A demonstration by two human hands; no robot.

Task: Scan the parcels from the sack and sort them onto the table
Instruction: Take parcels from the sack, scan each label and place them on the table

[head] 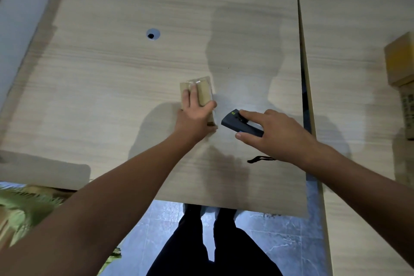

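A small brown cardboard parcel [202,89] lies on the light wooden table [112,69], near its middle. My left hand [196,114] holds the parcel from its near end, fingers over the top and thumb along its right side. Just to the right, a dark handheld scanner [235,122] with a black wrist strap [259,159] lies on the table. My right hand [271,132] grips it, index finger stretched along its top and thumb at its near side. The green sack [24,206] is at the lower left, below the table edge.
A second table [349,74] stands to the right across a narrow gap, with brown parcels [401,60] stacked at its right edge. A round cable hole [153,34] is in the main table. My legs stand at the near edge.
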